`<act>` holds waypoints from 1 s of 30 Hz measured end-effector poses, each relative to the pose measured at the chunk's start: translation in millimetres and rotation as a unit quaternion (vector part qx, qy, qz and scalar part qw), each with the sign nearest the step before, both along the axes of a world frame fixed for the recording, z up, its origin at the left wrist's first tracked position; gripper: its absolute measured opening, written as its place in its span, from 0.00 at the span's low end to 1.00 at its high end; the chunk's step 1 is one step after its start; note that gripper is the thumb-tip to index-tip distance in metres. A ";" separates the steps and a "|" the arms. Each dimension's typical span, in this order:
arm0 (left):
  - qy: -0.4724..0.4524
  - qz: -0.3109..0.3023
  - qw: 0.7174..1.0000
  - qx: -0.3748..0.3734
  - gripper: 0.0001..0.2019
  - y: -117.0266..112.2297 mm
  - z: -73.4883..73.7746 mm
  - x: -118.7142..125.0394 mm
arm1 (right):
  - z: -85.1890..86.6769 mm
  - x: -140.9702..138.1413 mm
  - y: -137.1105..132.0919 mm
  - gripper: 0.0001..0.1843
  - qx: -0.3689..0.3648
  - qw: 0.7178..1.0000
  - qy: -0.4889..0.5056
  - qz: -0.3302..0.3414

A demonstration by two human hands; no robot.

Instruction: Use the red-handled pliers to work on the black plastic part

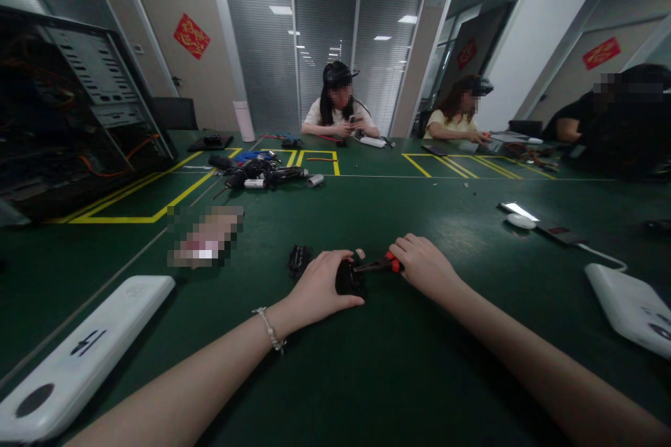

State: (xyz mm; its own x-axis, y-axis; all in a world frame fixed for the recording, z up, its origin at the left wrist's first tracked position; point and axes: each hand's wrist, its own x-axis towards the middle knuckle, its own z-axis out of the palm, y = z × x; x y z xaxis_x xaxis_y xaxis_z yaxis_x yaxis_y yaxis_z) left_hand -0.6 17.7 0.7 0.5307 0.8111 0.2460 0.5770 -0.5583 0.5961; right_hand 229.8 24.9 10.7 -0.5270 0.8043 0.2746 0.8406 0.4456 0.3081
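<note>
My left hand [322, 284] is closed around a small black part [350, 279], pressing it against the green table; its exact kind is not clear. Red-handled pliers [380, 265] are gripped in my right hand [423, 260]. Their dark jaws point left and reach the top edge of the black part. Just behind my left hand lies another black piece [299, 260], partly covered by the fingers. A small pinkish scrap [360, 253] sits between the two hands, a little beyond the black part.
An open computer case [94, 112] stands at left. Several cables and adapters [262, 171] lie ahead. White power banks [87, 356] [632, 304] flank my arms. A phone [516, 211] and a white mouse-like object [521, 221] are at right. People [340, 108] sit across the table.
</note>
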 end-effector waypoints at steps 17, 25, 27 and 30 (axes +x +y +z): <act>0.013 0.003 1.000 0.022 0.31 -1.8 0.9 2.1 | 1.9 -0.1 -1.3 0.12 0.001 1.000 0.000 0.004; 0.012 -0.010 1.000 0.023 0.31 0.7 -1.1 1.4 | -2.0 0.9 0.3 0.11 0.018 1.000 0.004 0.005; 0.013 -0.009 1.000 0.024 0.31 0.8 -1.3 1.3 | -4.1 0.0 0.8 0.11 0.023 1.000 0.004 0.004; 0.015 -0.009 1.000 0.020 0.31 0.3 0.0 1.0 | -4.2 -1.1 0.4 0.12 0.020 1.000 0.001 0.006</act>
